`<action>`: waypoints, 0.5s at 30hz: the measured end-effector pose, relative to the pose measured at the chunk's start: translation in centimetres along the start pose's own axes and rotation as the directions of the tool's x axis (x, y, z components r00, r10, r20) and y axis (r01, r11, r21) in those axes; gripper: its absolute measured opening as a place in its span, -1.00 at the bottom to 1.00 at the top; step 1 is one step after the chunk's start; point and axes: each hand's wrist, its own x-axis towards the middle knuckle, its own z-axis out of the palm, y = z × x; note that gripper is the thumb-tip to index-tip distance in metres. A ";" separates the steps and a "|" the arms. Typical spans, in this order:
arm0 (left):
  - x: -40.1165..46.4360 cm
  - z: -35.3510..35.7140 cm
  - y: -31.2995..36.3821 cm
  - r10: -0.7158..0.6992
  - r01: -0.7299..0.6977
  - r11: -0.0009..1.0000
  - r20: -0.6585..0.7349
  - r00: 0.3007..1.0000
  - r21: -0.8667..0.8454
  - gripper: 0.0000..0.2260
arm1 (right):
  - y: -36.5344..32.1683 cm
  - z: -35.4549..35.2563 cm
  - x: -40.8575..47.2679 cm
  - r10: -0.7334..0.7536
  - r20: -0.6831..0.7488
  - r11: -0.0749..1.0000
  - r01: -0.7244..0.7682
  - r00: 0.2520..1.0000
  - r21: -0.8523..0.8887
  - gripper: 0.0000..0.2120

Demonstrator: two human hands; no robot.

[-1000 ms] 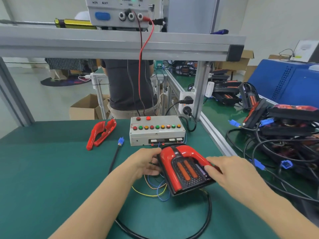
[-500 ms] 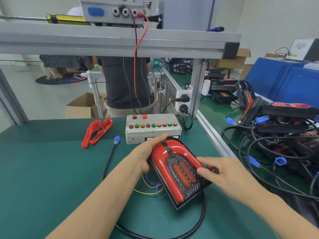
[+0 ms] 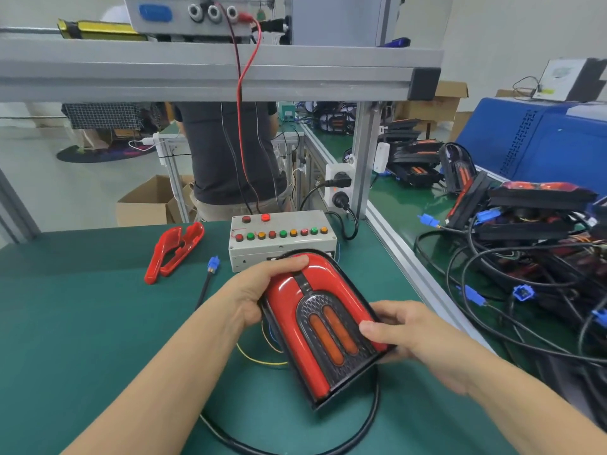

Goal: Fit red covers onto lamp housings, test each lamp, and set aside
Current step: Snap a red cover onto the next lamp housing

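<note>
A lamp [image 3: 323, 326] with a black housing, a red U-shaped cover and two orange strips is held tilted above the green table. My left hand [image 3: 259, 289] grips its upper left edge, thumb lying over the top of the red cover. My right hand [image 3: 407, 336] holds its right side, thumb on the cover's right arm. Coloured wires [image 3: 259, 356] hang from under the lamp. A loose red cover [image 3: 174, 249] lies on the table at the left.
A grey test box [image 3: 282, 239] with coloured buttons stands just behind the lamp. A blue connector [image 3: 213, 264] on a black cable lies left of it. A black cable [image 3: 361, 428] loops near me. Lamps and cables [image 3: 525, 231] pile up on the right bench. A person [image 3: 226, 152] stands behind.
The lamp has been lifted off the table and turned lengthwise toward me. My left hand slid up over its top and my right thumb came onto the cover.
</note>
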 end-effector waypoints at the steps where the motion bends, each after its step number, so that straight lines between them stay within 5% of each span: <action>1: -0.2 0.0 0.1 -0.003 0.003 1.000 0.008 1.000 0.000 -0.43 | -0.1 0.0 -0.1 0.001 0.003 1.000 -0.001 1.000 -0.004 -0.79; 8: -1.1 -0.3 0.3 0.019 -0.018 1.000 0.031 0.999 -0.023 -0.58 | -0.2 0.5 -0.8 -0.047 0.061 0.998 0.050 0.997 -0.042 -0.66; 15: -1.6 -0.5 0.0 0.069 -0.066 0.997 0.068 0.995 -0.044 -0.74 | 0.1 2.1 -1.2 -0.121 -0.062 0.992 0.118 0.991 -0.037 -0.82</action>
